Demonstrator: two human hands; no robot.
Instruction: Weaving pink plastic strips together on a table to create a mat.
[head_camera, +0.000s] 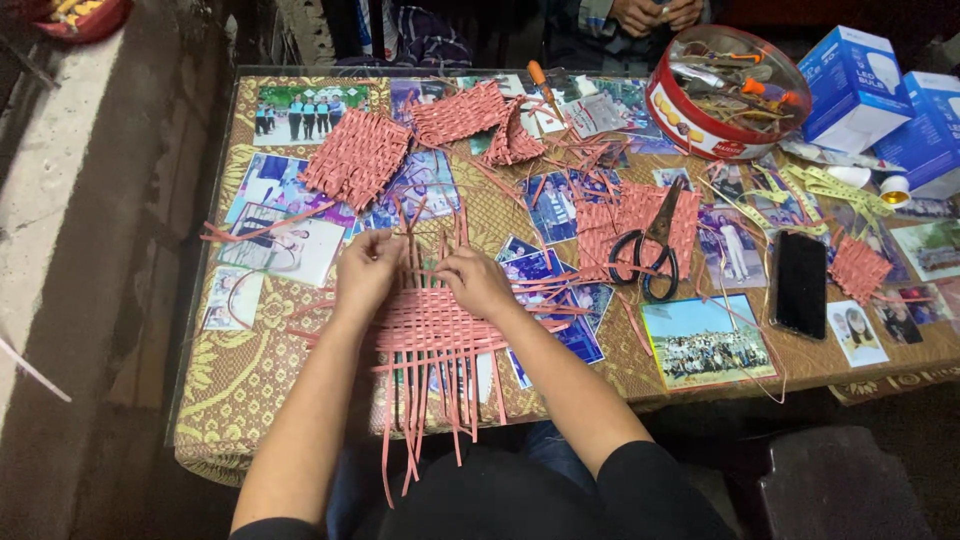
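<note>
A half-woven mat of pink strips (432, 335) lies on the glass-topped table (250, 385) right in front of me, with loose strip ends sticking up at the far side and hanging over the near edge. My left hand (366, 270) pinches strips at the mat's upper left. My right hand (478, 280) pinches strips at its upper right, fingers curled on the weave.
Finished pink woven pieces (357, 155) lie further back. Black scissors (652, 250) rest on another piece, a dark phone (800, 283) to their right. A round red tin of tools (722, 90) and blue boxes (855, 85) stand at the far right. Another person's hands (655, 14) work beyond.
</note>
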